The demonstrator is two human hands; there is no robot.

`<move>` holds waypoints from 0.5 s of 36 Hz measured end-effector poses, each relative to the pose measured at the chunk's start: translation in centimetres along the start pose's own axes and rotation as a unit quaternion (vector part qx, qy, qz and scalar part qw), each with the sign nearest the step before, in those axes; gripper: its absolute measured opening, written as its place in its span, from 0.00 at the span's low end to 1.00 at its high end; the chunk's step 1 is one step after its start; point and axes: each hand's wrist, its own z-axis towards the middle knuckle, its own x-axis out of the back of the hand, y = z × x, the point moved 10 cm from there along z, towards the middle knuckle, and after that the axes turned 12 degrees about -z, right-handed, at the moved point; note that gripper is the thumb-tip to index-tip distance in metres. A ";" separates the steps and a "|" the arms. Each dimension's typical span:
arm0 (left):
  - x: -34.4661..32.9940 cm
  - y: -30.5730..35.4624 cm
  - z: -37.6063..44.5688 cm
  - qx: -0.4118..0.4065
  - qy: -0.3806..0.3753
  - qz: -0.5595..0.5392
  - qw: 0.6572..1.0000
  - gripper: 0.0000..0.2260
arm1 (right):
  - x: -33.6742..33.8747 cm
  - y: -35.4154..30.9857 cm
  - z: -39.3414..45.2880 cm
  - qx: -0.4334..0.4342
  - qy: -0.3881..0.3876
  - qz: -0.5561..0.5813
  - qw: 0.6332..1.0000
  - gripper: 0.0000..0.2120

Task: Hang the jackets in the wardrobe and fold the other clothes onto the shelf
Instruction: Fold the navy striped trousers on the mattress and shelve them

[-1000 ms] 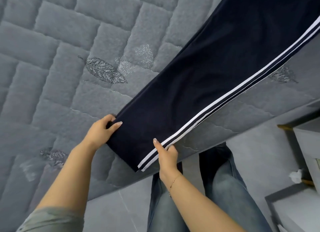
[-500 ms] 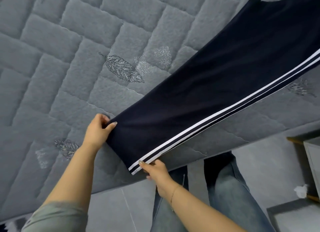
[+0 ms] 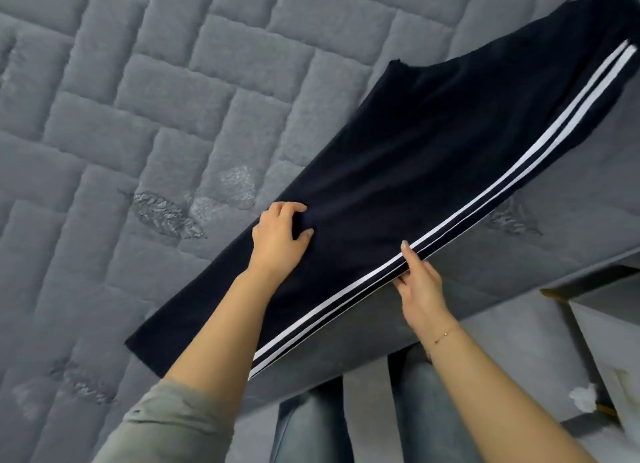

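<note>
Across the middle of the head view, dark navy trousers [image 3: 398,199] lie flat on a grey quilted mattress [image 3: 138,99], stretched on a diagonal from the lower left of the frame up to the upper right corner; two white stripes [image 3: 485,199] run along the edge nearer the lower right, close to the mattress edge; the hem end sits at lower left, partly behind the left forearm, and the waist end reaches the top right corner, where it is cut by the frame edge. At centre frame the left hand [image 3: 280,237] rests on the cloth at its upper-left edge, its fingers curled and pinching a bunch of the fabric between thumb and fingertips; a grey-green sleeve [image 3: 166,424] covers the upper arm at lower left. Right of centre the right hand [image 3: 419,282] grips the striped edge, thumb lying on top of the stripes and the other fingers tucked under the cloth, so the edge is clamped between them; a thin bracelet [image 3: 443,336] circles the wrist. Below the mattress edge, at bottom centre, legs in blue jeans [image 3: 426,410] stand on a grey floor [image 3: 502,334]; at the right edge stands pale furniture [image 3: 602,327], with a small crumpled white scrap [image 3: 585,397] beside it.
</note>
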 end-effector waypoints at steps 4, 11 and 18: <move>-2.8 6.3 5.6 -0.014 0.031 0.037 0.999 0.18 | 3.2 -7.2 3.6 0.009 0.015 0.019 1.000 0.14; -5.6 15.5 14.4 -0.001 0.116 0.002 0.993 0.26 | 10.3 -21.0 10.3 0.071 0.099 0.016 0.992 0.26; -5.5 18.5 20.9 0.091 0.154 -0.036 0.983 0.26 | 14.2 -32.4 14.0 0.141 0.127 -0.032 0.981 0.24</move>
